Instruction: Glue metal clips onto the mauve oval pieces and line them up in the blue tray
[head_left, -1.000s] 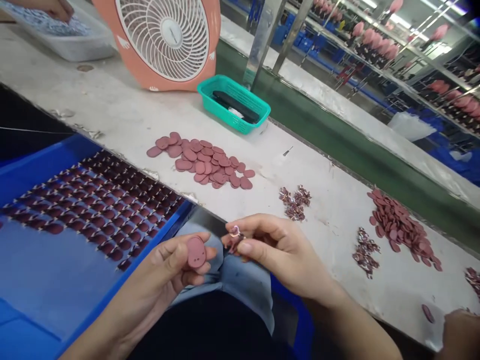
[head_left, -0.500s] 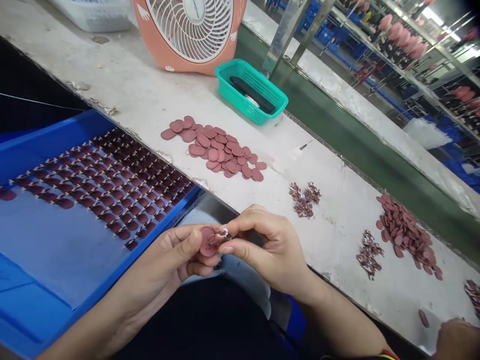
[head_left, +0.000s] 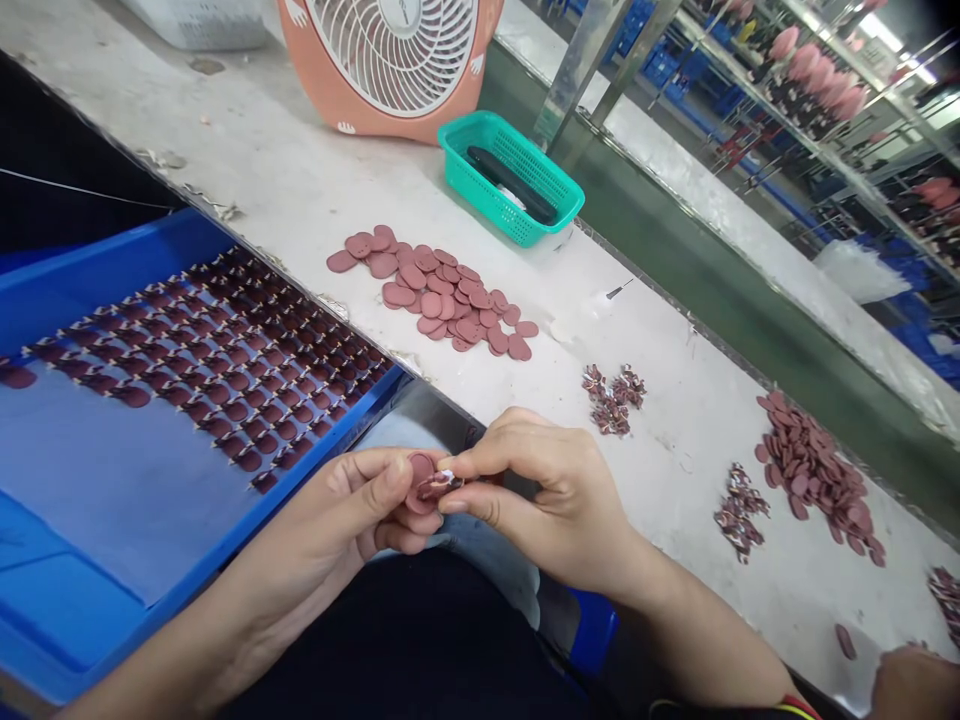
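Recording a white bench [head_left: 262, 170]: the blue tray [head_left: 112, 265] at lower left holds rows of assembled discs [head_left: 240, 370], its lower part bare; loose discs [head_left: 427, 290] remain upper centre. At lower centre, the left hand [head_left: 352, 510] grips a maroon disc [head_left: 418, 490], the right hand [head_left: 540, 500] pinching a small patterned piece [head_left: 442, 484] against it.

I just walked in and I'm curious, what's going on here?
A person's left hand holds a dusky-pink oval disc, while the right hand pinches a small patterned piece against it. Rows of similar discs lie in a blue tray, and loose piles sit on the white workbench.
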